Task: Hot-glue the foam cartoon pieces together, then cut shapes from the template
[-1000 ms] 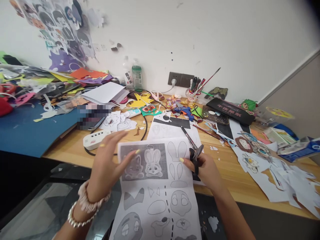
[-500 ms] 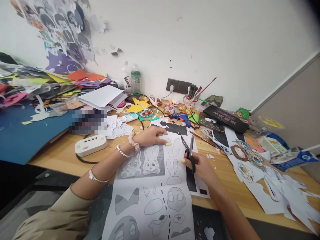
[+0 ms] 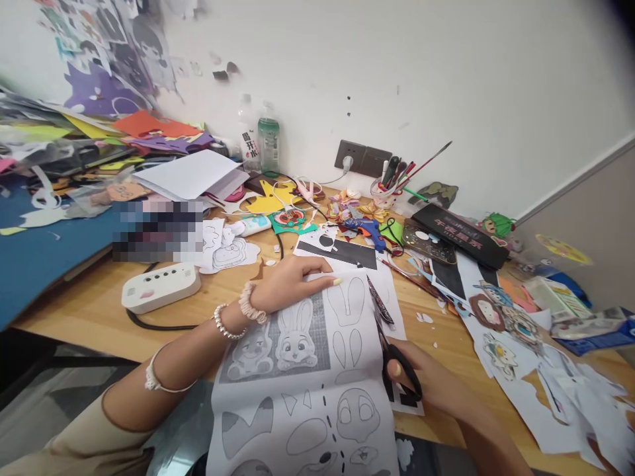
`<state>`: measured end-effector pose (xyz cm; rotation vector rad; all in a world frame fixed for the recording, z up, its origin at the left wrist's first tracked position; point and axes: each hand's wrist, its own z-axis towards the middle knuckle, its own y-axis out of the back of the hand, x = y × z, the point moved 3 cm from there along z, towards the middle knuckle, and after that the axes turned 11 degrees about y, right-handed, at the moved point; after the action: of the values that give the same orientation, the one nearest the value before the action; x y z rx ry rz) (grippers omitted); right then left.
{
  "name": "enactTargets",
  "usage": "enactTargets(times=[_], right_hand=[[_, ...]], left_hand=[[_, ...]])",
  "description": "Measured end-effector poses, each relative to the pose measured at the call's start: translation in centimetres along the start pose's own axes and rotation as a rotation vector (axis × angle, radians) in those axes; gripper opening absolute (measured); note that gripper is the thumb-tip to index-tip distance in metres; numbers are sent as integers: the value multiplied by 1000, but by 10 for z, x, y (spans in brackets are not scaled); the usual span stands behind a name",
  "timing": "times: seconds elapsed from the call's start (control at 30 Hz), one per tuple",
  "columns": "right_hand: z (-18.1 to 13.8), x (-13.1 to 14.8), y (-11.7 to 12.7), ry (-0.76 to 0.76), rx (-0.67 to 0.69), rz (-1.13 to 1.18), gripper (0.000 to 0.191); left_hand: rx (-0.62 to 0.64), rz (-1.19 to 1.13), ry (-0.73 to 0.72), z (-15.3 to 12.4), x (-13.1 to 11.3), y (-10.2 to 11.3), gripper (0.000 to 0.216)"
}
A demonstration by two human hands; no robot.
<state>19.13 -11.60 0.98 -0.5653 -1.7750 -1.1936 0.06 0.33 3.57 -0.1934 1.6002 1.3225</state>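
Note:
My left hand (image 3: 297, 284) pinches the upper edge of a printed sheet (image 3: 367, 367) between thumb and fingers. Grey cartoon rabbit figures, ear outlines, face shapes and a dashed line are printed on it. The lower part of the sheet hangs toward me, past the table edge. In my right hand (image 3: 421, 373) is a pair of black-handled scissors (image 3: 407, 371), fingers through the loops. Their blades point up and away along the sheet's right edge, beside the long ear outlines. Whether the blades touch the paper I cannot tell.
A white power strip (image 3: 161, 288) lies left of my forearm. Behind the sheet are a blue glue gun (image 3: 366, 229), a pen cup (image 3: 387, 192) and two bottles. Coloured scraps pile up at left; paper cutouts (image 3: 501, 354) and a black box (image 3: 459, 233) lie at right.
The scissors have moved down and slightly right, to the sheet's right edge, and their blades look closer together. My left hand keeps its hold on the sheet. The view has shifted slightly.

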Motion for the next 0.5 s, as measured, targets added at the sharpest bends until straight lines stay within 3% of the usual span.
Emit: enactTargets(times=[0.33, 0.5], right_hand=[[-1, 8, 1, -50, -27, -33, 17], [-1, 0, -5, -74, -47, 11, 27]], left_hand=[[21, -27, 17, -3, 0, -1, 27], [16, -95, 21, -3, -1, 1, 27]])
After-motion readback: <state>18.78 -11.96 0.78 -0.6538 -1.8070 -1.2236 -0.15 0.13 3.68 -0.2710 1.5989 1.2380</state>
